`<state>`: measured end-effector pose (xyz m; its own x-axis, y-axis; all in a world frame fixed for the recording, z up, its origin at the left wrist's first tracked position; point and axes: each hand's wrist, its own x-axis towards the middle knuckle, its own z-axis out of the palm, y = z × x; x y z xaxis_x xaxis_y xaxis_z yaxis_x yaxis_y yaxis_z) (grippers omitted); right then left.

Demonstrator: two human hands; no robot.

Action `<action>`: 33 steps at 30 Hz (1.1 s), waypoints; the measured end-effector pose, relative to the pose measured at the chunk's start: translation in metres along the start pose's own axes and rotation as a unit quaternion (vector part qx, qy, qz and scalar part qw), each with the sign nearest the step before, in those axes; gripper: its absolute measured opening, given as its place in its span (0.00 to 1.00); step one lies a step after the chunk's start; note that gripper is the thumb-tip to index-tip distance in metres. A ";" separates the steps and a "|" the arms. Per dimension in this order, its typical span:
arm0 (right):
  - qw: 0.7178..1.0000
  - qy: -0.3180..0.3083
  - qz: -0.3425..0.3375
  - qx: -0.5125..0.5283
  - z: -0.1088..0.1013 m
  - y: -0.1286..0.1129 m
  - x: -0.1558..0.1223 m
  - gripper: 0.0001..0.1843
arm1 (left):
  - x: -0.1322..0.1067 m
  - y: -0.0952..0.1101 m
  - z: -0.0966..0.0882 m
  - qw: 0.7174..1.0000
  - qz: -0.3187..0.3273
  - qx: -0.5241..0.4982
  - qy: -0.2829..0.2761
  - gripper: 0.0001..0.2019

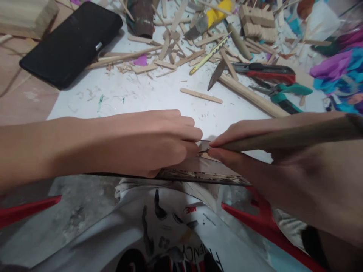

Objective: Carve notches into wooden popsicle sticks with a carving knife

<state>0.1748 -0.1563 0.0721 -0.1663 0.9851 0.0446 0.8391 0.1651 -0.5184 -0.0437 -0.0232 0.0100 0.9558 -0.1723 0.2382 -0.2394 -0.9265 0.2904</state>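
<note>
My right hand [244, 158] is closed around a long, thick-handled tool [292, 134] with a thin dark metal tip. The tip points left and meets a small pale wooden piece [209, 155] just in front of my left fingers. My left hand [170, 141] is closed, its fingers curled down beside that tip; whatever they pinch is hidden. Both hands rest over a shiny, dark-edged panel [195, 166] at the near edge of the white work surface [159, 94]. A single craft stick [201, 95] lies beyond my hands.
Behind lie a hammer [252, 94], pliers [286, 92], a red-and-black utility knife [263, 71], a yellow pencil [210, 54] and scattered wood sticks [170, 45]. A black flat case [70, 45] is at left; coloured paper [337, 71] sits at right. Red chair arms [272, 230] flank my lap.
</note>
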 end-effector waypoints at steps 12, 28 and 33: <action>0.999 0.045 -0.002 0.001 0.013 -0.001 -0.033 0.10 | 0.006 0.007 -0.007 0.998 -0.028 0.038 -0.039 0.11; 0.974 0.124 0.094 0.166 0.026 0.022 -0.059 0.08 | 0.000 0.005 -0.002 0.999 0.004 0.044 0.018 0.12; 0.976 0.118 0.064 0.170 0.029 0.020 -0.053 0.08 | 0.001 0.005 -0.002 0.999 -0.002 0.040 0.021 0.12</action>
<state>0.1850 -0.2066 0.0349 0.0859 0.9871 0.1349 0.6179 0.0534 -0.7844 -0.0447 -0.0272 0.0133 0.9483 -0.1568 0.2759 -0.2202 -0.9512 0.2162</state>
